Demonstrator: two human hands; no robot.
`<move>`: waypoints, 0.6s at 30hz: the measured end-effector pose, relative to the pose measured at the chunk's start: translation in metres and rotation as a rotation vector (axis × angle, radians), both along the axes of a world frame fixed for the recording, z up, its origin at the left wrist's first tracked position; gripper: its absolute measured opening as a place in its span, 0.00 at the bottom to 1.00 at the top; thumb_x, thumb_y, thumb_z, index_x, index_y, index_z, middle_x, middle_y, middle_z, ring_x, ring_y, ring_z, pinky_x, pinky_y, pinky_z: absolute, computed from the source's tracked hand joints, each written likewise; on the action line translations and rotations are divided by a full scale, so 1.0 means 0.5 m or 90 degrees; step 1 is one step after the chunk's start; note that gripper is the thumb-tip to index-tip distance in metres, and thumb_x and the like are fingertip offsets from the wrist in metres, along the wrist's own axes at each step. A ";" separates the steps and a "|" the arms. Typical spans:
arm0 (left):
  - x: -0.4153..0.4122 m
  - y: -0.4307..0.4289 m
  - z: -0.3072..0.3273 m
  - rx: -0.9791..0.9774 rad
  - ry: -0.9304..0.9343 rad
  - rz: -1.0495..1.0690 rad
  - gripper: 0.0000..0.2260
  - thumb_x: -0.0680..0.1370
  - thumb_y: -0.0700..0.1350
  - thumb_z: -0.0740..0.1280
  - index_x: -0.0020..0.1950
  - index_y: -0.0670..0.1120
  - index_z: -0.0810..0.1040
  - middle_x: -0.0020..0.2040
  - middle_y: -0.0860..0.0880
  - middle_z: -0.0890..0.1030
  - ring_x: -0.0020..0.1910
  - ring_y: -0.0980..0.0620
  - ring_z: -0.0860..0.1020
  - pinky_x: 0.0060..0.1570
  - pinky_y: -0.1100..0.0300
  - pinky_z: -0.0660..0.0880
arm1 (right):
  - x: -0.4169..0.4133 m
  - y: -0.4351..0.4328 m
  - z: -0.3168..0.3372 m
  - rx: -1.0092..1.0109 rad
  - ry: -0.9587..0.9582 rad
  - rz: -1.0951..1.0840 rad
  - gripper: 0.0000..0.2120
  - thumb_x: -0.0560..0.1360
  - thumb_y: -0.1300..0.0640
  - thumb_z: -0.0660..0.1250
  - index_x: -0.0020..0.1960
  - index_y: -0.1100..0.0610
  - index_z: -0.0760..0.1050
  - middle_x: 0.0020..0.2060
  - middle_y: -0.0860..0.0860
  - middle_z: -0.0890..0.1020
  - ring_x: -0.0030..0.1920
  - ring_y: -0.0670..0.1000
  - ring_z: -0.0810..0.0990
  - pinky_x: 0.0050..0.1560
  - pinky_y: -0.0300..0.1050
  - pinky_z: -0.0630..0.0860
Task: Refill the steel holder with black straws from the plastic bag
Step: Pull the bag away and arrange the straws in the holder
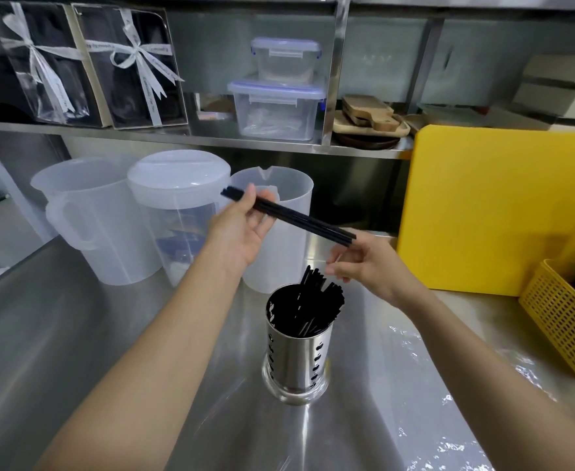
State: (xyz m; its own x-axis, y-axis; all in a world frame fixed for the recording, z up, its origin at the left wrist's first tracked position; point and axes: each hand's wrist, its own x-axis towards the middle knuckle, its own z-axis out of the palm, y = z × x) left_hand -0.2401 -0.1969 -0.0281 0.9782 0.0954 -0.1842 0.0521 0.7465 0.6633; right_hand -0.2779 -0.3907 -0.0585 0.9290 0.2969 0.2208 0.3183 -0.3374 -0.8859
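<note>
A perforated steel holder [296, 362] stands upright on the steel counter, with several black straws [316, 304] leaning inside it. Above it my left hand [242, 229] grips a small bundle of black straws [299, 219] near its far end, the bundle slanting down to the right. My right hand [371, 263] is at the bundle's lower end, fingers loosely curled, fingertips touching or just under the straw tips. A clear plastic bag [425, 402] lies flat on the counter to the right of the holder, partly under my right forearm.
Three translucent plastic jugs [109, 226] stand behind the holder, one lidded. A yellow cutting board [490, 205] leans at the right, with a yellow perforated basket [564, 321] in front of it. A shelf above carries clear lidded boxes [276, 107], gift boxes and wooden boards.
</note>
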 end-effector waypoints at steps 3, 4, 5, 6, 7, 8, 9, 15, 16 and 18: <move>-0.009 -0.024 -0.035 -0.046 0.077 -0.022 0.03 0.77 0.38 0.63 0.44 0.39 0.74 0.33 0.44 0.82 0.32 0.51 0.83 0.41 0.55 0.81 | -0.018 0.016 0.012 0.102 -0.025 -0.005 0.23 0.67 0.65 0.73 0.58 0.50 0.74 0.34 0.53 0.78 0.32 0.48 0.75 0.33 0.38 0.75; -0.016 -0.034 -0.043 -0.039 0.095 -0.030 0.03 0.77 0.38 0.63 0.44 0.39 0.74 0.34 0.44 0.82 0.34 0.51 0.82 0.43 0.56 0.80 | -0.024 0.022 0.017 0.101 -0.062 -0.022 0.20 0.68 0.62 0.72 0.58 0.52 0.74 0.34 0.51 0.78 0.32 0.47 0.74 0.33 0.37 0.74; -0.022 -0.045 -0.049 -0.031 0.108 -0.040 0.03 0.77 0.38 0.63 0.44 0.39 0.73 0.33 0.44 0.82 0.35 0.51 0.81 0.44 0.57 0.79 | -0.029 0.029 0.020 0.108 -0.104 -0.043 0.15 0.71 0.60 0.70 0.56 0.53 0.76 0.32 0.47 0.78 0.31 0.45 0.74 0.32 0.36 0.73; -0.031 -0.055 -0.051 -0.024 0.118 -0.054 0.03 0.77 0.37 0.63 0.43 0.39 0.73 0.31 0.44 0.82 0.34 0.51 0.81 0.46 0.58 0.78 | -0.033 0.036 0.023 0.124 -0.145 -0.072 0.08 0.73 0.59 0.68 0.52 0.55 0.77 0.30 0.45 0.78 0.30 0.43 0.73 0.32 0.34 0.71; -0.039 -0.063 -0.053 -0.012 0.127 -0.069 0.03 0.77 0.38 0.64 0.43 0.39 0.73 0.30 0.45 0.82 0.34 0.51 0.81 0.48 0.58 0.78 | -0.036 0.041 0.026 0.146 -0.176 -0.107 0.04 0.75 0.59 0.66 0.47 0.57 0.78 0.28 0.44 0.77 0.30 0.42 0.73 0.31 0.33 0.69; -0.046 -0.068 -0.056 0.006 0.138 -0.082 0.04 0.77 0.38 0.64 0.43 0.40 0.74 0.32 0.44 0.82 0.35 0.51 0.81 0.49 0.57 0.77 | -0.037 0.043 0.029 0.167 -0.202 -0.150 0.06 0.76 0.59 0.64 0.42 0.57 0.78 0.26 0.44 0.76 0.29 0.41 0.72 0.31 0.32 0.68; -0.050 -0.071 -0.059 0.025 0.148 -0.088 0.04 0.77 0.39 0.65 0.43 0.40 0.73 0.35 0.43 0.81 0.38 0.50 0.80 0.49 0.56 0.76 | -0.037 0.042 0.033 0.183 -0.222 -0.187 0.10 0.77 0.59 0.63 0.38 0.55 0.77 0.24 0.43 0.75 0.28 0.41 0.71 0.31 0.32 0.66; -0.039 -0.036 -0.097 0.165 0.158 0.020 0.06 0.77 0.37 0.60 0.42 0.43 0.73 0.42 0.46 0.78 0.47 0.49 0.78 0.50 0.56 0.74 | -0.034 0.012 0.070 0.163 -0.276 -0.270 0.18 0.78 0.57 0.60 0.30 0.54 0.72 0.19 0.40 0.72 0.25 0.41 0.69 0.29 0.30 0.63; -0.039 -0.028 -0.100 0.181 0.152 0.037 0.06 0.77 0.37 0.59 0.42 0.43 0.73 0.41 0.46 0.78 0.45 0.50 0.79 0.48 0.57 0.75 | -0.035 0.010 0.072 0.133 -0.276 -0.257 0.18 0.78 0.57 0.60 0.30 0.56 0.72 0.19 0.40 0.72 0.25 0.41 0.69 0.29 0.29 0.64; -0.042 -0.021 -0.104 0.213 0.136 0.059 0.07 0.77 0.36 0.58 0.42 0.43 0.73 0.41 0.47 0.79 0.41 0.52 0.79 0.46 0.59 0.76 | -0.037 0.014 0.071 0.084 -0.239 -0.208 0.18 0.78 0.58 0.60 0.30 0.56 0.72 0.19 0.41 0.72 0.24 0.41 0.69 0.29 0.30 0.63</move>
State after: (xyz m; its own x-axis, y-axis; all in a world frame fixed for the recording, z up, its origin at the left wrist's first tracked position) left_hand -0.2613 -0.2072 -0.0800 0.9059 0.2703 -0.3259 0.1573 0.4998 0.8517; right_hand -0.2965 -0.3834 -0.0228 0.8179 -0.0483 0.5733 0.5197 -0.3656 -0.7722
